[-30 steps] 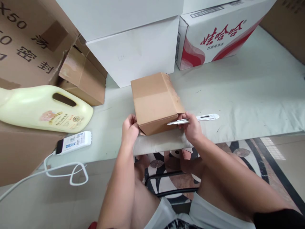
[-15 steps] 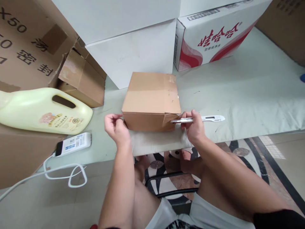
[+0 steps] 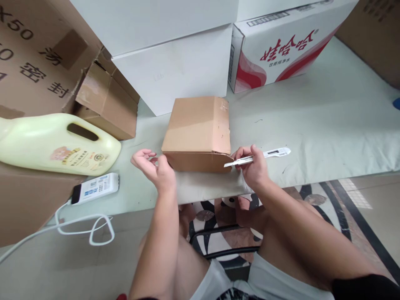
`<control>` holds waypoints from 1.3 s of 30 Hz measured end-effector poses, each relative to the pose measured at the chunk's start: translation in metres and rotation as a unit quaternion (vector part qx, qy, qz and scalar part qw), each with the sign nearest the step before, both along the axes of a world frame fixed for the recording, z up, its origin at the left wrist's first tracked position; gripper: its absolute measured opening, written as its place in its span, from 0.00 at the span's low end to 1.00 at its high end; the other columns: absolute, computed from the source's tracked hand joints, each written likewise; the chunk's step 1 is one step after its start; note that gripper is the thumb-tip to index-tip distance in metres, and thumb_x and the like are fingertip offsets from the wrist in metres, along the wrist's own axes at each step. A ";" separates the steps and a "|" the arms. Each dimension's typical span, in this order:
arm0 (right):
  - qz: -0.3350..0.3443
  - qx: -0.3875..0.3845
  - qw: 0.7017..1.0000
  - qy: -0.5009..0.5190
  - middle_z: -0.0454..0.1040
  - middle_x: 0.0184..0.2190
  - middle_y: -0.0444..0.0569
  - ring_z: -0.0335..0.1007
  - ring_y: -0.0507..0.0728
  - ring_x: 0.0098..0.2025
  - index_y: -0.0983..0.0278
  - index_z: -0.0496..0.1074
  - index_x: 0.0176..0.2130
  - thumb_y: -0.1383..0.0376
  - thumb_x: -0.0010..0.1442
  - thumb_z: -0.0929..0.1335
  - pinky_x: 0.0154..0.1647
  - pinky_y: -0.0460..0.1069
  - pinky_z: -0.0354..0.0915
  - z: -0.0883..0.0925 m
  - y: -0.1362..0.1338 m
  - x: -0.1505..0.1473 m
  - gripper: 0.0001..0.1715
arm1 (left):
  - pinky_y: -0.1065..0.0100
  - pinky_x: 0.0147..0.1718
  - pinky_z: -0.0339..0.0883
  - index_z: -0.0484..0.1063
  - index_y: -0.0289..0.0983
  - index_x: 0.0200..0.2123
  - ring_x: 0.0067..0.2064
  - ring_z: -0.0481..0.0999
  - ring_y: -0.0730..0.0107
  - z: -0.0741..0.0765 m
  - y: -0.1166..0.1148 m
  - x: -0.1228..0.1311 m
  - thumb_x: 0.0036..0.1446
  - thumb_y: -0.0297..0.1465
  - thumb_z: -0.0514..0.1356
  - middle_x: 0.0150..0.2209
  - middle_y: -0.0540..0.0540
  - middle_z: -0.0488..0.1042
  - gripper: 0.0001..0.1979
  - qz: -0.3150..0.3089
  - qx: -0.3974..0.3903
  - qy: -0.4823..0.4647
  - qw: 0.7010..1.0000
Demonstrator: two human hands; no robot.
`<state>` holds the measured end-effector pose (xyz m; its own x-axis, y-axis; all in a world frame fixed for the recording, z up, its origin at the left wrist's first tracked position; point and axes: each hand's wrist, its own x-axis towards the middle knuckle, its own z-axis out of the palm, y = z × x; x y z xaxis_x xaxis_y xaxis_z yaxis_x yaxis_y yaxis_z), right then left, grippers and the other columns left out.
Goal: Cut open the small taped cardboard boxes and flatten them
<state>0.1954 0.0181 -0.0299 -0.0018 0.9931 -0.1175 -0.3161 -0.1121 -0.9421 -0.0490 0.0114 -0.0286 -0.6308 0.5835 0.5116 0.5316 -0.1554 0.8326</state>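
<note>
1. Since the earlier frames the left hand (image 3: 155,168) has let go of the cardboard box (image 3: 197,130) and drawn back to the left. The box itself has turned a little and now shows less of its near face.
2. Left hand: released, palm up, fingers loosely curled, holding nothing. It lies just beside the box's near-left corner, apparently not touching it.
3. Right hand (image 3: 253,167): clenched around the middle of a utility knife (image 3: 261,156), with thumb and fingers pinching the body. The blade end points left and meets the box's near-right corner. The handle end projects to the right and is tilted slightly upward. This grip appears to keep the blade low and flat against the carton's edge.
4. The box stands at the near edge of the counter (image 3: 312,121), directly in front of the person and probably within easy reach of both hands.
5. Left part of the counter: a yellow jug (image 3: 59,143) lying on its side and a power strip (image 3: 95,188) with its white cable (image 3: 93,227) hanging over the edge.
6. Far edge: white cartons (image 3: 175,71), a red-and-white carton (image 3: 281,50) and an open brown carton (image 3: 106,100).
</note>
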 end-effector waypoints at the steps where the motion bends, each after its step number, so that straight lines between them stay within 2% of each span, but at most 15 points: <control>1: 0.007 0.003 1.000 0.003 0.71 0.17 0.48 0.58 0.49 0.16 0.61 0.68 0.17 0.31 0.56 0.61 0.19 0.49 0.55 0.001 -0.001 0.000 0.41 | 0.63 0.42 0.61 0.58 0.41 0.39 0.43 0.65 0.65 0.003 -0.002 0.004 0.46 0.25 0.55 0.42 0.47 0.58 0.15 0.008 0.028 0.033 0.999; 3: 0.025 0.001 1.000 0.007 0.71 0.16 0.49 0.62 0.51 0.17 0.61 0.68 0.17 0.30 0.57 0.60 0.19 0.49 0.55 0.002 -0.002 -0.001 0.42 | 0.59 0.46 0.63 0.61 0.41 0.37 0.46 0.67 0.62 0.007 -0.006 0.014 0.47 0.24 0.56 0.42 0.45 0.60 0.12 -0.005 0.076 0.124 0.989; 5: 0.036 -0.005 0.999 0.011 0.71 0.15 0.49 0.66 0.52 0.17 0.61 0.68 0.18 0.29 0.57 0.59 0.19 0.49 0.56 0.002 -0.002 -0.002 0.43 | 0.56 0.50 0.64 0.63 0.41 0.37 0.48 0.69 0.60 0.008 -0.011 0.025 0.51 0.26 0.57 0.43 0.44 0.63 0.09 -0.048 0.092 0.212 0.972; 7: 0.029 -0.009 0.999 0.017 0.71 0.15 0.49 0.67 0.52 0.16 0.61 0.69 0.18 0.30 0.56 0.60 0.18 0.49 0.55 0.003 -0.003 -0.003 0.42 | 0.53 0.53 0.64 0.66 0.41 0.39 0.49 0.71 0.57 0.007 -0.015 0.036 0.55 0.31 0.58 0.44 0.42 0.67 0.07 -0.091 0.071 0.276 0.954; 9: 0.019 -0.009 0.999 0.025 0.72 0.15 0.49 0.66 0.52 0.15 0.61 0.70 0.18 0.31 0.55 0.62 0.17 0.49 0.54 0.003 -0.003 -0.005 0.40 | 0.48 0.59 0.59 0.68 0.41 0.39 0.54 0.72 0.52 0.004 -0.018 0.045 0.56 0.37 0.59 0.45 0.40 0.71 0.09 -0.093 0.022 0.306 0.947; 13: 0.036 -0.001 0.999 0.029 0.73 0.15 0.49 0.66 0.52 0.14 0.61 0.70 0.18 0.31 0.55 0.63 0.16 0.48 0.53 0.005 -0.003 -0.005 0.40 | 0.46 0.67 0.45 0.71 0.42 0.40 0.61 0.70 0.46 0.001 -0.019 0.052 0.53 0.44 0.60 0.48 0.40 0.74 0.15 -0.089 -0.063 0.308 0.945; 18: 0.071 0.014 0.996 0.051 0.71 0.14 0.47 0.63 0.52 0.13 0.61 0.71 0.19 0.31 0.53 0.64 0.15 0.48 0.55 0.007 -0.005 -0.004 0.40 | 0.47 0.69 0.39 0.73 0.42 0.44 0.63 0.69 0.45 0.000 -0.019 0.047 0.52 0.44 0.61 0.51 0.40 0.76 0.18 -0.129 -0.064 0.320 0.936; 22: 0.076 0.016 0.995 0.066 0.71 0.14 0.47 0.64 0.52 0.14 0.61 0.72 0.18 0.31 0.52 0.66 0.16 0.48 0.58 0.009 -0.006 -0.006 0.39 | 0.45 0.69 0.40 0.73 0.43 0.48 0.63 0.69 0.43 -0.002 -0.020 0.048 0.52 0.47 0.63 0.54 0.39 0.75 0.22 -0.144 -0.037 0.340 0.928; 27: 0.062 0.011 0.996 0.066 0.70 0.14 0.47 0.63 0.52 0.15 0.61 0.71 0.18 0.31 0.51 0.66 0.18 0.49 0.61 0.011 -0.006 -0.008 0.38 | 0.36 0.69 0.35 0.74 0.45 0.51 0.68 0.63 0.36 -0.006 -0.022 0.057 0.48 0.49 0.67 0.59 0.39 0.73 0.28 -0.129 -0.086 0.355 0.922; 31: 0.059 0.012 0.997 0.053 0.70 0.14 0.48 0.63 0.53 0.16 0.60 0.70 0.18 0.31 0.52 0.65 0.19 0.50 0.61 0.012 -0.006 -0.008 0.38 | 0.31 0.69 0.34 0.74 0.46 0.54 0.70 0.58 0.30 -0.007 -0.025 0.066 0.47 0.48 0.69 0.63 0.37 0.68 0.30 -0.124 -0.114 0.347 0.923; 39: 0.066 0.018 0.996 0.055 0.69 0.14 0.47 0.63 0.53 0.16 0.60 0.70 0.19 0.30 0.53 0.64 0.20 0.50 0.60 0.010 -0.005 -0.007 0.39 | 0.29 0.68 0.41 0.73 0.47 0.57 0.72 0.55 0.28 -0.006 -0.031 0.075 0.44 0.50 0.72 0.64 0.35 0.66 0.37 -0.114 -0.114 0.363 0.918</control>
